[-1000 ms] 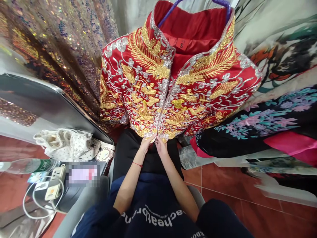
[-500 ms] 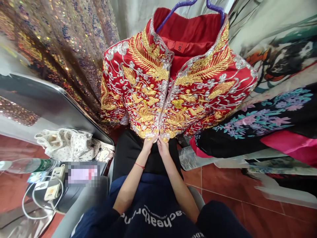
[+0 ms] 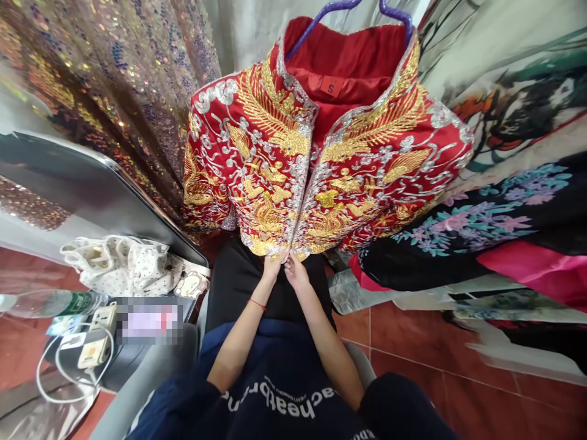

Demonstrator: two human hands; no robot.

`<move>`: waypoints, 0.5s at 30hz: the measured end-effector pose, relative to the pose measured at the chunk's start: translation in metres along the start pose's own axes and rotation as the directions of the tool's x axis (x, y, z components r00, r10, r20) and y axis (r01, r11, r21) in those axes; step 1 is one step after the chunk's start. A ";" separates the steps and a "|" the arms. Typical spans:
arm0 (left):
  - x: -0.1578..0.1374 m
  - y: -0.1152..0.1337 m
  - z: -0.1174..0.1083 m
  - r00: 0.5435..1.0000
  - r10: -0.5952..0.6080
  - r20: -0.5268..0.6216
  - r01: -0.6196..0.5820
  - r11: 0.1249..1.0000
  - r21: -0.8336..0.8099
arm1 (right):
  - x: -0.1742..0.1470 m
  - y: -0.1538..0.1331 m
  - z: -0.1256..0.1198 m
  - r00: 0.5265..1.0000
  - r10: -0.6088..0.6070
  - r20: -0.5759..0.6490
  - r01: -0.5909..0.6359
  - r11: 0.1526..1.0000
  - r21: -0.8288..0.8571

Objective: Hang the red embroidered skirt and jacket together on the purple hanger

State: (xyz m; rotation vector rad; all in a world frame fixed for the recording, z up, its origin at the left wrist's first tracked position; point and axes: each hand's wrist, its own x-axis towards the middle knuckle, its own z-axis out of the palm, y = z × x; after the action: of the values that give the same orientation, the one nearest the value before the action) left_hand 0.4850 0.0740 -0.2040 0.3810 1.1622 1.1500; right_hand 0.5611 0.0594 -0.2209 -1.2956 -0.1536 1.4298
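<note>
A red jacket (image 3: 270, 183) with gold and silver embroidery hangs from a purple hanger (image 3: 324, 11) in front of me. Its stand-up collar is open, while the two front edges lie together lower down. My left hand (image 3: 273, 267), a red string on its wrist, pinches the hem at the bottom of the front opening. Right beside it, my right hand (image 3: 297, 273) has its fingers closed at the lower corner of the front edge. Exactly what lies between the right fingertips is too small to make out.
Sequined fabric (image 3: 151, 79) hangs at the left, above a dark chair back (image 3: 92, 177). A spotted white cloth (image 3: 123, 263), plastic bottle (image 3: 50, 302) and power strip (image 3: 98, 336) lie at lower left. A black floral garment (image 3: 486, 226) hangs at the right.
My right hand's fingers have shifted slightly and curled more at the hem's corner. The left hand keeps its pinch. The whole view has moved a little.
</note>
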 end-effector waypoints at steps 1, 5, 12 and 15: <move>0.001 0.001 -0.003 1.000 -0.008 0.006 0.008 1.000 0.013 | -0.002 0.002 0.002 1.000 0.008 0.008 -0.007 1.000 -0.023; 0.004 0.010 -0.012 0.998 -0.021 0.054 0.018 0.998 0.056 | -0.008 0.001 0.004 0.998 -0.062 0.016 0.064 0.992 -0.110; 0.005 0.012 -0.019 0.990 0.009 0.143 -0.019 0.997 0.068 | -0.007 -0.024 -0.011 0.957 -0.272 0.103 0.291 0.891 -0.349; 0.008 0.007 -0.024 0.986 0.027 0.166 -0.037 0.998 0.057 | -0.010 -0.026 -0.010 0.942 -0.299 0.154 0.336 0.839 -0.428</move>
State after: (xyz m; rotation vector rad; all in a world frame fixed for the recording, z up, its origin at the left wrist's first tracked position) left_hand 0.4609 0.0764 -0.2127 0.5335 1.0501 1.0917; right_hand 0.5817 0.0553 -0.2006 -1.4984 -0.7619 1.1922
